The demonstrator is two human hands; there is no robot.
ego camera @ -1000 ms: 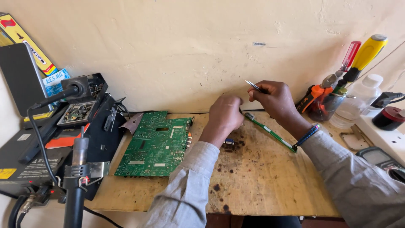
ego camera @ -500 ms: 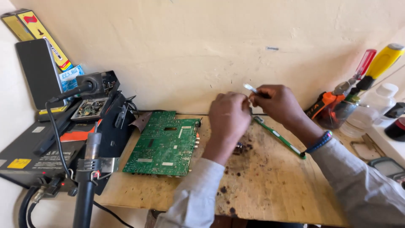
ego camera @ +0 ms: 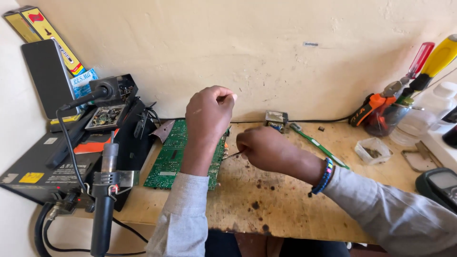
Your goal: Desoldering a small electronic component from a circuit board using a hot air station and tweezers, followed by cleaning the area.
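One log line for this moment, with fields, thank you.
left hand: raised, closed | right hand: thin tool tip at green circuit board edge | wooden table

Crowded wooden workbench with open room only in its front middle.

The bare, stained wood before the right hand lies open. To the left, a flat green circuit board and a black hot-air tool on its dark station block the way. To the right stand a small clear plastic tray, a long green toothbrush and a glass jar of screwdrivers and pliers.
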